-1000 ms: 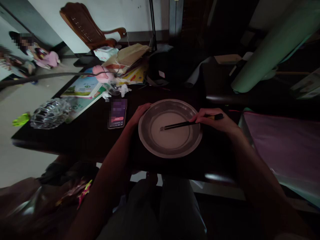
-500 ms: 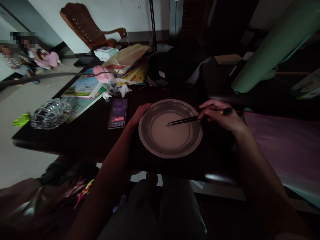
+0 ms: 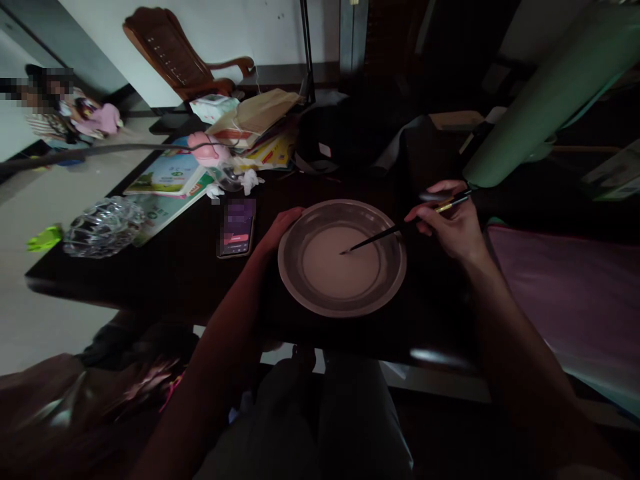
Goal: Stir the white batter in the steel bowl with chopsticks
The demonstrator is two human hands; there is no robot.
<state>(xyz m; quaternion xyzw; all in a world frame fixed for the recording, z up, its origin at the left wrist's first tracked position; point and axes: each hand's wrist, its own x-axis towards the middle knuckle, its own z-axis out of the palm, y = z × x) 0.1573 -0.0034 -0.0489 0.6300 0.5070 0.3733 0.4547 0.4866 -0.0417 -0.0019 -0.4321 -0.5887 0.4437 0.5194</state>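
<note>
Chopsticks (image 3: 376,238), slim and black with a gold-coloured band near the upper end, slant down from the right hand (image 3: 450,223) in the head view. Thumb and fingers are closed around them, beyond the right edge of a round, wide-rimmed metal basin (image 3: 293,260); they lie so close together that they read almost as one stick. Their tips point left to the middle of the basin, at the pale, cloudy liquid (image 3: 340,275) inside; whether they dip below its surface is hard to tell. The basin sits flat on a dark, glossy wooden table (image 3: 150,283), near its front edge. At the basin's upper left, the left hand (image 3: 281,228) rests against the rim; its fingertips are hidden in shadow, so I cannot tell whether it grips or merely steadies.

Left of that hand lies a phone (image 3: 237,230) with a lit purple screen. Farther left stands a clear, ribbed glass-like bowl (image 3: 104,227), beside flat blue-and-green books (image 3: 165,172). Behind the phone are crumpled white tissue (image 3: 251,181) and a rounded pink object (image 3: 206,149). A thick pale-green cylinder (image 3: 540,100) leans at upper right, above a flat purplish-pink surface (image 3: 565,280). Two people are low down in the far left background.
</note>
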